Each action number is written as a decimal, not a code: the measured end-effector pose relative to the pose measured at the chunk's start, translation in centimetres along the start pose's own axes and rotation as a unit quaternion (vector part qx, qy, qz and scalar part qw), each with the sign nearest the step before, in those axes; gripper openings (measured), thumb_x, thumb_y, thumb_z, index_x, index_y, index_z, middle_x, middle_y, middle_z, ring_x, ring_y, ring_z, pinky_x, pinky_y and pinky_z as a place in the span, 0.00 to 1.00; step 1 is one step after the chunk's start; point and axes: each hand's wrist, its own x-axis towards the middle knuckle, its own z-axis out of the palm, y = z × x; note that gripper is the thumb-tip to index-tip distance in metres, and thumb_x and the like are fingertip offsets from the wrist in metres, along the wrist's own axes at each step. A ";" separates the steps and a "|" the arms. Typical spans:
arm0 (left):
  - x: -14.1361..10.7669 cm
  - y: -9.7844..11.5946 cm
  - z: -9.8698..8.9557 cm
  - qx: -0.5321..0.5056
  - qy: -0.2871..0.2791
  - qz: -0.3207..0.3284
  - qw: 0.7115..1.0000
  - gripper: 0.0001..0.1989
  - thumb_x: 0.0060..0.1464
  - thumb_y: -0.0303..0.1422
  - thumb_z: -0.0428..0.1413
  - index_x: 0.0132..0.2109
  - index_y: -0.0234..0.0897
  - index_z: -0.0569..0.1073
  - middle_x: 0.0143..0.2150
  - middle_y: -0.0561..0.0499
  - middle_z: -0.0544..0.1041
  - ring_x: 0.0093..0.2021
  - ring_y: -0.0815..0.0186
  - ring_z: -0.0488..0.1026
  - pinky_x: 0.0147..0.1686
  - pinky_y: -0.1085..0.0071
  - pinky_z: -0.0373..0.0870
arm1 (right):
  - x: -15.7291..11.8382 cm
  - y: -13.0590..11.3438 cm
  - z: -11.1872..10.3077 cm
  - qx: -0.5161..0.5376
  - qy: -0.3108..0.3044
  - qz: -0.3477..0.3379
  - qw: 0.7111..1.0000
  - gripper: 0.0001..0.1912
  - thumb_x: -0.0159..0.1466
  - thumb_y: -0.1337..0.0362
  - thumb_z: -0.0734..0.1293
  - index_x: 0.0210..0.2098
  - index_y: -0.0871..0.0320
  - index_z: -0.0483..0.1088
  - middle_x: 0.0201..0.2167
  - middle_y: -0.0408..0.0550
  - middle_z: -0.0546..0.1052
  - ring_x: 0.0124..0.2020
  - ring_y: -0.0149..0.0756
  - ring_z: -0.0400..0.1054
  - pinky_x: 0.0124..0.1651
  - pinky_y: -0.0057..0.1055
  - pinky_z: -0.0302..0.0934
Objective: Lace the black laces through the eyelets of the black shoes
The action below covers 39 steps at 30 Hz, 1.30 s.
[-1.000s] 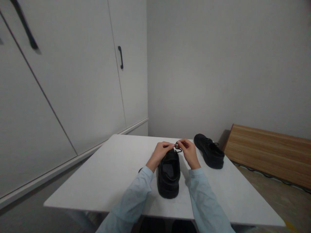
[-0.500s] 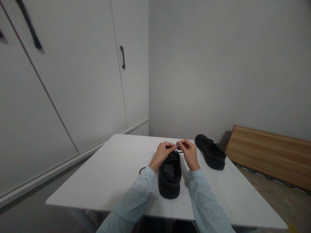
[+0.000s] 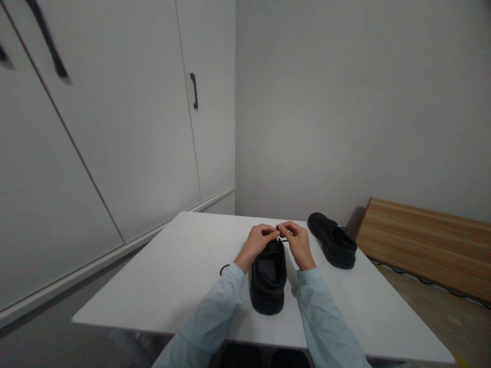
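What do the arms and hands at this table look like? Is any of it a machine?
No machine parts or cables show: these are a person's arms. The left sleeve and right sleeve are long, pale blue and creased, with no print I can make out. The left hand and right hand are ungloved, with ordinary fingers and thumbs.

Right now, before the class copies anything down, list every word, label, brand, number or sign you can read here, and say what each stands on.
None: no readable text shows anywhere.
Near shoe: no lettering visible outside; the insole is too dark to tell.
Far shoe: none readable.
Cabinet doors, wall, table, wooden board: none visible.
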 end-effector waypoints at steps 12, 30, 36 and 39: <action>-0.1 1.1 -0.8 -0.085 -0.011 -0.025 0.996 0.13 0.44 0.40 0.61 0.32 0.32 0.74 0.29 0.48 0.77 0.33 0.65 0.73 0.38 0.70 0.67 | -0.2 1.1 -2.4 0.004 -0.288 0.109 0.951 0.34 0.49 0.57 0.74 0.54 0.54 0.67 0.55 0.53 0.70 0.57 0.46 0.62 0.58 0.46 0.56; 3.9 7.5 -4.8 0.085 -0.204 -0.051 0.974 0.10 0.50 0.36 0.57 0.32 0.36 0.65 0.25 0.51 0.76 0.24 0.71 0.71 0.24 0.77 0.61 | -0.3 0.6 -2.0 -0.017 -0.297 0.141 0.944 0.30 0.50 0.57 0.73 0.51 0.57 0.67 0.54 0.52 0.70 0.54 0.44 0.64 0.56 0.45 0.59; 5.0 10.0 -4.7 0.134 -0.241 -0.014 0.961 0.09 0.51 0.35 0.56 0.31 0.36 0.64 0.24 0.51 0.76 0.24 0.72 0.69 0.25 0.77 0.61 | -0.3 0.6 -2.0 -0.022 -0.291 0.132 0.947 0.30 0.50 0.57 0.73 0.51 0.56 0.67 0.52 0.51 0.72 0.51 0.43 0.66 0.55 0.44 0.60; 5.6 11.6 -5.0 0.153 -0.246 -0.006 0.957 0.08 0.52 0.35 0.54 0.32 0.36 0.64 0.25 0.51 0.76 0.24 0.72 0.69 0.23 0.78 0.59 | -0.3 0.8 -2.1 -0.034 -0.288 0.119 0.950 0.29 0.50 0.58 0.73 0.51 0.55 0.68 0.52 0.51 0.71 0.53 0.43 0.65 0.58 0.45 0.56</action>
